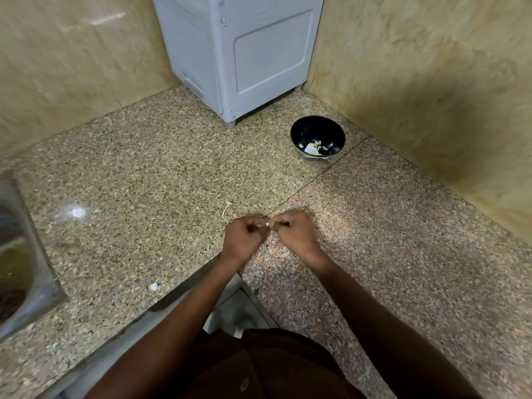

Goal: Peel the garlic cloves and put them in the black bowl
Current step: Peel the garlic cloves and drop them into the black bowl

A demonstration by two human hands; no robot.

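Both hands meet low over the counter [161, 174], knuckles up, fingertips turned in toward each other. Between them shows a small pale speck, the clove [268, 224], held just above the seam where the two granite slabs join. Working it close to the body and over the stone probably lets the skins fall where they can be swept up; a few pale scraps [154, 286] already lie near the counter's edge, and a thin stalk [226, 208] lies just beyond the hands.

The left hand [244, 238] is curled tight, fingers and thumb pinching the clove from its side. The right hand [294, 233] is curled as well, its fingertips closing on the same clove, likely picking at the skin. How much skin remains I cannot tell.

The bowl [317, 137] stands well apart, back right near the wall and beside the white appliance [239, 53], with several peeled pieces in its bottom. A steel sink [20, 254] sits at far left.
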